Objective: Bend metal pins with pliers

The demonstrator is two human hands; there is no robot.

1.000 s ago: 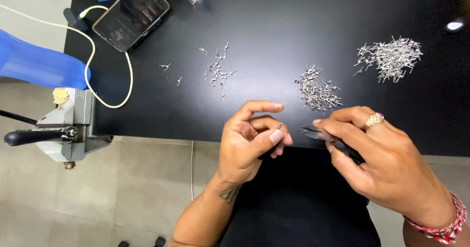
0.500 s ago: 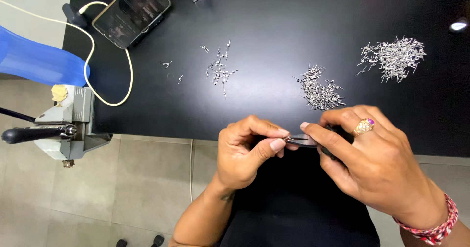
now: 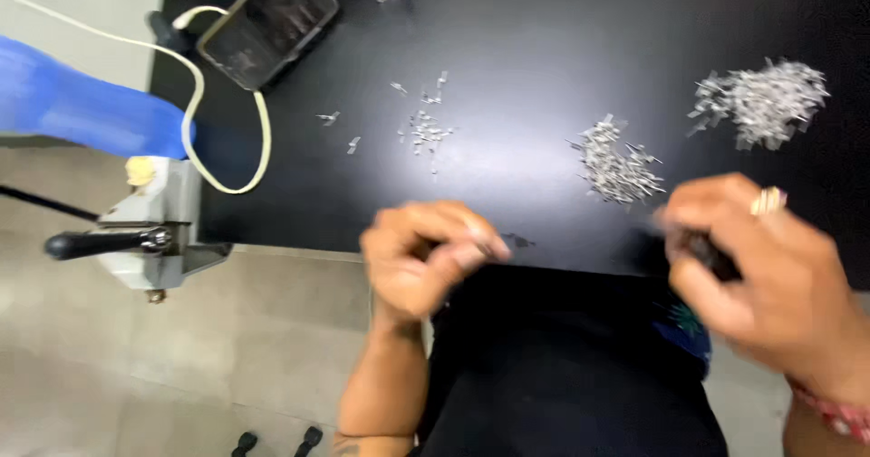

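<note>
Both hands work at the near edge of a black worktop (image 3: 544,40), seen from above; the frame is motion-blurred. The left hand (image 3: 426,258) hovers over the worktop's front edge with its fingers curled inward and thumb and fingertips (image 3: 480,244) pinched together; whatever small piece lies in that grip is too blurred to make out. The right hand (image 3: 752,258), wearing a ring (image 3: 768,202) and a red wristband (image 3: 838,416), is closed around a dark tool (image 3: 707,250) whose shape cannot be told, and is held well apart from the left hand. On the worktop behind the hands lie small metal parts in three groups: a dense heap (image 3: 761,99) at far right, a second heap (image 3: 616,163) just beyond the right hand, and a thin scatter (image 3: 421,131) nearer the middle. A phone (image 3: 267,24) lies face up at the worktop's far left corner, with a cream cable (image 3: 222,126) looping from it over the left edge. Beside that edge stands a small grey bench press (image 3: 154,230) with a black handle (image 3: 100,241), and a blue object (image 3: 77,108) lies beyond it. Grey floor tiles (image 3: 136,375) show below.
</note>
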